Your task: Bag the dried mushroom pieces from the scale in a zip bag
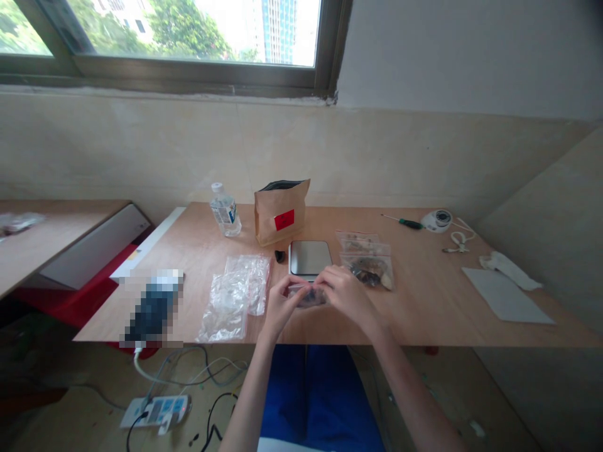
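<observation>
Left hand (281, 307) and right hand (349, 298) are closing on a small clear plastic zip bag (307, 296) with dark contents, pinching it from both sides, just in front of a flat silver digital scale (309, 258). Clear zip bags holding brown pieces (366, 267) are lying right on the light wooden table (424, 314); crumpled clear plastic bags (233, 301) are lying left.

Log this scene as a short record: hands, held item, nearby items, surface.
left hand: pinching one side of the small clear plastic bag
right hand: pinching the bag's other side
bag contents: dark, unclear
nearby: flat metal scale; zip bag of brownish pieces; clear plastic bags
further back: kraft paper pouch; water bottle
surface: wooden table
</observation>
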The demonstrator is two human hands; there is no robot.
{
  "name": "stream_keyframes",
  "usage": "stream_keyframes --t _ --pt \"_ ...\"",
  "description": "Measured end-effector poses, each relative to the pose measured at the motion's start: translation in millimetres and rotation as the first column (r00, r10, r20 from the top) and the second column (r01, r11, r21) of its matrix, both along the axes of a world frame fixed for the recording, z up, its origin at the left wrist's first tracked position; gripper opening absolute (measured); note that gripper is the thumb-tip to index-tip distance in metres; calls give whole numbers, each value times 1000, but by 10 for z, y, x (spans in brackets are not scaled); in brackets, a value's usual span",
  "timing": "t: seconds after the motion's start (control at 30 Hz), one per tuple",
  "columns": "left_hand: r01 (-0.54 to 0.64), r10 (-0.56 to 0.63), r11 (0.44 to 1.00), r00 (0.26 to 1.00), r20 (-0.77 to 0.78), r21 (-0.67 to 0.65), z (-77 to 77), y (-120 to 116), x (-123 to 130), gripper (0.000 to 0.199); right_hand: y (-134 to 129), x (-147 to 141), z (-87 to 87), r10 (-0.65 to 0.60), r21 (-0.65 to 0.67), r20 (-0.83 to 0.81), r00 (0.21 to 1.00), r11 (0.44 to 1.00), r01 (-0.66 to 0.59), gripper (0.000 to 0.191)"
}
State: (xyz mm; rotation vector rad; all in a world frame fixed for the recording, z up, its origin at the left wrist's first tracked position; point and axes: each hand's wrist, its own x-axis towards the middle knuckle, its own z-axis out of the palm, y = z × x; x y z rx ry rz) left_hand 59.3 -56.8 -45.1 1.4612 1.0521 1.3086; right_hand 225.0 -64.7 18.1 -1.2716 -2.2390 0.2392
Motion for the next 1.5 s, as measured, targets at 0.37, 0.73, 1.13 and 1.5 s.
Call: stream_keyframes --t 0.37,0.73,1.13,1.5 --pt "-13 13 1000 1000 12 15 -12 24 -8 18 -6 27 24 -12 -222 -222 975 974 -39 10" --pt "-23 27 996 999 -47 84 4 23 -8 18 -10 -26 -18 -17 2 8 1000 1000 17 12" --pt "-161 175 976 981 -85 146 -20 -44 93 15 -26 -142 -168 -107 118 56 993 988 100 12" --pt "-55 61 994 996 -67 92 -82 -1 -3 14 1 21 -31 -5 -48 -14 1000 999 4 11"
